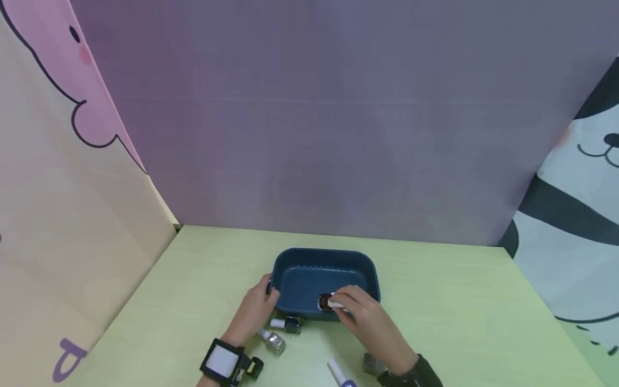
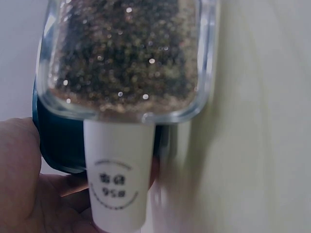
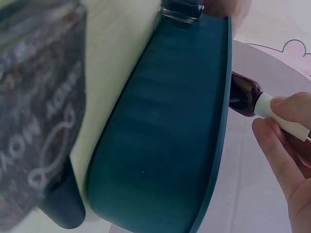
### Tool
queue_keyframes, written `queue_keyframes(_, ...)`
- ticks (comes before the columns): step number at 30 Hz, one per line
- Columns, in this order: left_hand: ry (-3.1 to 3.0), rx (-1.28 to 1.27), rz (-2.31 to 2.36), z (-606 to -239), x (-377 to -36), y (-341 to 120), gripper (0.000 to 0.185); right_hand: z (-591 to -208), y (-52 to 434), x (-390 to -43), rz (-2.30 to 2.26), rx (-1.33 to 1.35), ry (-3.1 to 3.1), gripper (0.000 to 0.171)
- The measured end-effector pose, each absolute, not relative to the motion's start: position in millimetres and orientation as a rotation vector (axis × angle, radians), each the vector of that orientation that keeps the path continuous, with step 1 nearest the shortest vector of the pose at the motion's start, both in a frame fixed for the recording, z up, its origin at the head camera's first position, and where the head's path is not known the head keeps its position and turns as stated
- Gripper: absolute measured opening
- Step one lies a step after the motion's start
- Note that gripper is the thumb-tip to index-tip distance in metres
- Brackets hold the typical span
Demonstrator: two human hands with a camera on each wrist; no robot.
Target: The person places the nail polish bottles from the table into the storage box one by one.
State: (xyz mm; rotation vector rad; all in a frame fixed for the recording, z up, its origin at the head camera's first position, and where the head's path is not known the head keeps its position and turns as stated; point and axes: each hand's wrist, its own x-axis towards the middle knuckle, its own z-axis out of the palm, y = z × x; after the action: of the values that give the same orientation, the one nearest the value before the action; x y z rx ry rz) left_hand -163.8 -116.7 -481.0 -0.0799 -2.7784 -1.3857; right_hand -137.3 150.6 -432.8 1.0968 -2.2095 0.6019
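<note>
A dark blue tray [image 1: 290, 279] sits on the pale green table. My left hand [image 1: 261, 303] grips its near left corner, thumb at the rim; the tray wall [image 2: 58, 145] shows beside that hand [image 2: 24, 194] in the left wrist view. My right hand [image 1: 344, 302] pinches a small dark red polish bottle [image 1: 325, 302] by its white cap, just over the tray's near rim. In the right wrist view this bottle [image 3: 243, 94] hangs past the tray's edge [image 3: 165, 136], with fingers [image 3: 286, 116] around the cap.
Loose bottles lie on the table [image 1: 459, 312] before the tray: a dark one with a white cap [image 1: 288, 324], a glitter one [image 1: 273, 342] [image 2: 121, 63], a small dark one [image 1: 254, 367], a grey one [image 1: 372, 364] [image 3: 34, 111] and a white tube [image 1: 338, 373]. Panels wall three sides.
</note>
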Motion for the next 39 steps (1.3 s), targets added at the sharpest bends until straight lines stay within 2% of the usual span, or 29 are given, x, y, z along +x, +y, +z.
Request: queue_keyframes(39, -2.775, -0.084, -1.408, -479.8, -165.7, -116.7, 0.047, -448.7, 150.0, -142.2, 0.541, 1.054, -2.395, 0.018)
